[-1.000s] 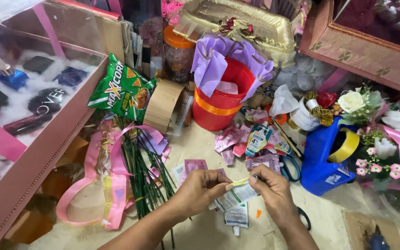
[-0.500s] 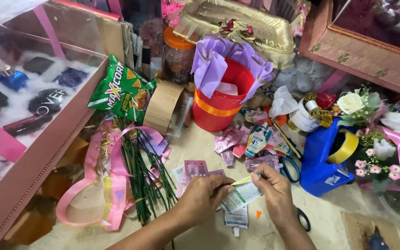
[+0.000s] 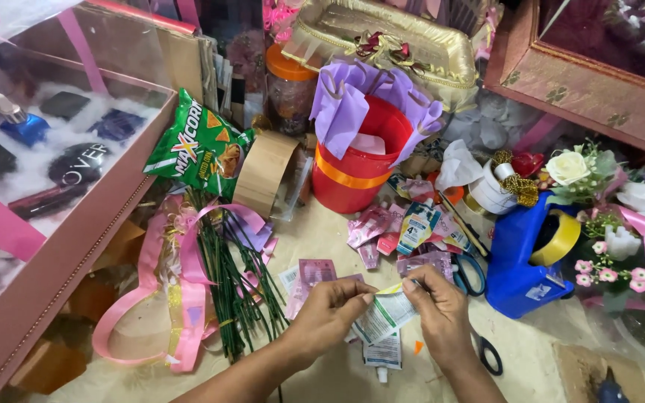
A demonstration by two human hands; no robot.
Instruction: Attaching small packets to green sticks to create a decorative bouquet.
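Both my hands hold one small white and green sachet (image 3: 387,311) low in the middle of the head view. My left hand (image 3: 328,312) pinches its left end and my right hand (image 3: 436,308) pinches its upper right corner. Directly under them lies another white sachet (image 3: 383,352). Pink sachets (image 3: 313,273) lie on the pale surface just above my left hand. Several more small packets (image 3: 412,224) are scattered beyond my right hand.
A bundle of green stems (image 3: 234,283) with pink ribbon (image 3: 177,291) lies left. A red bucket (image 3: 352,170) with purple paper stands behind, beside a cardboard roll (image 3: 263,173) and green snack bag (image 3: 197,145). A blue container (image 3: 516,265), scissors (image 3: 473,272) and flowers (image 3: 606,201) sit right. A pink display box (image 3: 54,246) fills the left.
My hands have closed in on the sachet and turned it slightly; my left hand has shifted a little to the right. Everything else stays put.
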